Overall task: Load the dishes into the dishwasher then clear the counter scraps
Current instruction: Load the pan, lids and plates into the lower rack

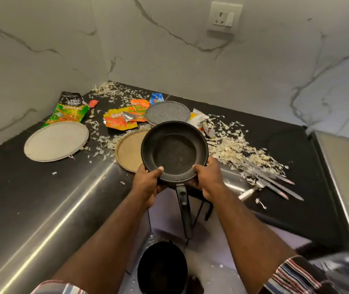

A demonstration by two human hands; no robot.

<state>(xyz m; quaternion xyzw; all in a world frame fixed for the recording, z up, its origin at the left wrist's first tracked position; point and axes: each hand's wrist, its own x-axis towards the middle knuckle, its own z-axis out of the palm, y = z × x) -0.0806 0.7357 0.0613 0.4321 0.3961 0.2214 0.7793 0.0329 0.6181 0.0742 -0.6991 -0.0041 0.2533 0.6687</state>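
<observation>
Three plates sit on the dark tabletop (42, 187): a white plate (56, 141), a tan plate (128, 150) and a grey plate (167, 112), among wrappers (119, 119) and pale scraps (232, 148). The left hand (148, 181) and right hand (208, 177) grip the near rim of a black frying pan (174, 152), lifted above the tabletop edge, knives (275, 183) lying right.

Corner counter (42, 187), layout. Far left: snack bag (68, 111), with a plate (56, 141) just before it. Centre: wrappers (124, 117), a second plate (167, 112) to their right, a third (128, 151) before them (partly hidden behind the pan (174, 151) held above). Right: scraps (235, 149); cutlery (275, 183) at their near edge. Below the pan, on the floor: a bin (162, 270).
</observation>
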